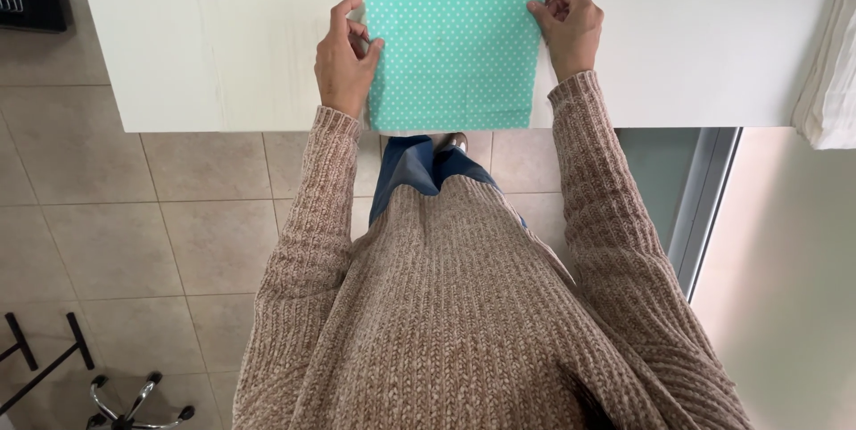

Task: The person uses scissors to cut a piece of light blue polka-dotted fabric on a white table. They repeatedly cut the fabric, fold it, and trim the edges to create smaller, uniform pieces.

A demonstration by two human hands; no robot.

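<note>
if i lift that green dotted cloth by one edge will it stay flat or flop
The cloth would probably flop: it looks thin and lies flat on the white table. Likely light, since the left hand and right hand only pinch its side edges. It may slide on that smooth top.

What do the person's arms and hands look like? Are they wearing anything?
Both arms are covered by long sleeves of a chunky, ribbed, beige-brown knitted sweater, with ribbed cuffs ending at the wrists. The left hand and right hand are bare: no gloves, and no rings or watch that I can see.
</note>
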